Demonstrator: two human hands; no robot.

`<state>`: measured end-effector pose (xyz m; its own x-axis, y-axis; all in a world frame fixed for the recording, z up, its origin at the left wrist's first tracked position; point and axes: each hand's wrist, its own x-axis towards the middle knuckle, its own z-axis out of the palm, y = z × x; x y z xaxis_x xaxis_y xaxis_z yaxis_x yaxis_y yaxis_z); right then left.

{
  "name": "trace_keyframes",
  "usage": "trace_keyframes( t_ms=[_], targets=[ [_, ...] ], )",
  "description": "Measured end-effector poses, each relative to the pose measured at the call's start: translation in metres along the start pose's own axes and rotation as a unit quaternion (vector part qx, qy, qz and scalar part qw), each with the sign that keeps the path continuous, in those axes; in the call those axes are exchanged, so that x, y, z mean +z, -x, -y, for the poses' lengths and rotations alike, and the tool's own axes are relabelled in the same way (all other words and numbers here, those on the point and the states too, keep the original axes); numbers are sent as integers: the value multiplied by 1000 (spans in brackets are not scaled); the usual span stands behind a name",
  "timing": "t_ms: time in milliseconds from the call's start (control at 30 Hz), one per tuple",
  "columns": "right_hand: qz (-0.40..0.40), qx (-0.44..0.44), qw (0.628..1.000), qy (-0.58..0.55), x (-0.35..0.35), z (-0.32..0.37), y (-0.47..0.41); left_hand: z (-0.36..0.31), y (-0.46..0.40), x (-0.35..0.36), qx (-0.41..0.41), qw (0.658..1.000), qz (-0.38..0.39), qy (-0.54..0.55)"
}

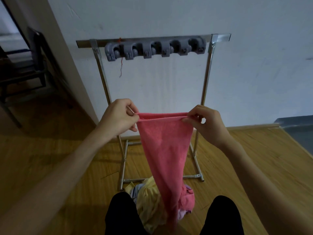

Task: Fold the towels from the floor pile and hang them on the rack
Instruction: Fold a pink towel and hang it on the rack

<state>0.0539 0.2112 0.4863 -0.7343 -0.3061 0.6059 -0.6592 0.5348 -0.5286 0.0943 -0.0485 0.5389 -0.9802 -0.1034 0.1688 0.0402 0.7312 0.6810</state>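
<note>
A pink towel (pixel 165 150) hangs doubled in front of me, its top edges stretched level between my hands. My left hand (pixel 118 116) pinches the left corners and my right hand (pixel 205 122) pinches the right corners. The towel narrows downward and its lower end reaches the floor pile (pixel 149 197) of yellow, pink and lilac towels between my knees. Behind it stands the metal rack (pixel 209 65) with a grey bar of clip holders (pixel 155 48) along its top rail; no towel hangs on it.
A white wall lies behind the rack. Wooden floor spreads all around. A dark chair (pixel 25 68) stands in a doorway at the far left. A red thread (pixel 121 67) dangles from the clip bar. My dark trouser legs (pixel 120 216) frame the pile.
</note>
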Motion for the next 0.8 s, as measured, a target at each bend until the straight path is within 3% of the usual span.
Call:
trace_keyframes(
  t_ms=[100,200,400,633,800],
  targets=[
    [-17,-30,999,16,-16,7,-9,-14,-4,-11,29,998,-4,-48],
    [-39,-52,998,7,-31,15,-14,-29,-6,-20,95,991,-56,-77],
    [-69,-89,994,9,-45,17,-11,-38,-1,-22,179,975,-107,-76],
    [-85,-7,996,-14,-28,12,3,-41,14,-4,165,983,74,-3],
    [-35,31,999,-2,-16,10,16,-28,38,16,134,965,207,92]
  ],
)
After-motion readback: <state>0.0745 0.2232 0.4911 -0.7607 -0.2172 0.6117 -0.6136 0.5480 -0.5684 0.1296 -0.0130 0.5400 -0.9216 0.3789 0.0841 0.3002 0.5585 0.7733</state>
